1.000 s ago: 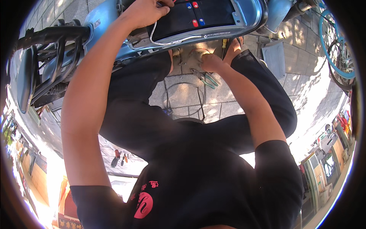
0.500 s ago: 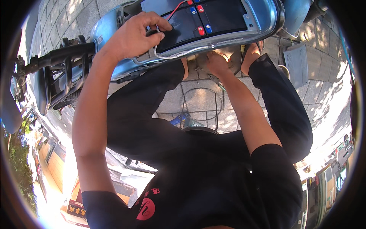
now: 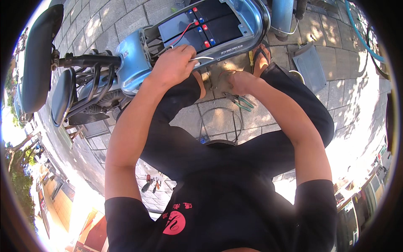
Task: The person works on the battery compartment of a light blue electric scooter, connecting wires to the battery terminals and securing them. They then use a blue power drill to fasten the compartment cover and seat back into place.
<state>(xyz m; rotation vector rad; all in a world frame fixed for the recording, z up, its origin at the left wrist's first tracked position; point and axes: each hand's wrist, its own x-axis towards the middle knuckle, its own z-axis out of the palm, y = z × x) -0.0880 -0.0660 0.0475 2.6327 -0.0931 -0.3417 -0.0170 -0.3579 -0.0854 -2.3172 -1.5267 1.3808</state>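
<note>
In front of me is a blue electric scooter body (image 3: pixel 133 54) with its battery bay uncovered. Black batteries (image 3: pixel 218 26) with red and blue terminals fill the bay, and a red wire (image 3: pixel 183 33) runs from one terminal toward the left end. My left hand (image 3: pixel 174 65) is at the bay's near edge, its fingers closed on a white cable (image 3: pixel 205 58). Low between my feet, my right hand (image 3: pixel 240 82) has curled fingers; what they hold is hidden, though a thin reddish strand shows beside them. Green-handled pliers (image 3: pixel 242 103) lie on the paving just below it.
A black cable loop (image 3: pixel 220 122) lies on the paving between my legs. A grey panel (image 3: pixel 310 66) rests beyond my right foot. Several hand tools (image 3: pixel 150 183) lie on the ground to my left. The scooter's black seat (image 3: pixel 40 59) stands up at far left.
The view has shifted, so the scooter appears farther left. My left hand has drawn back from over the batteries to the near edge with the white cable. The pliers now show fully.
</note>
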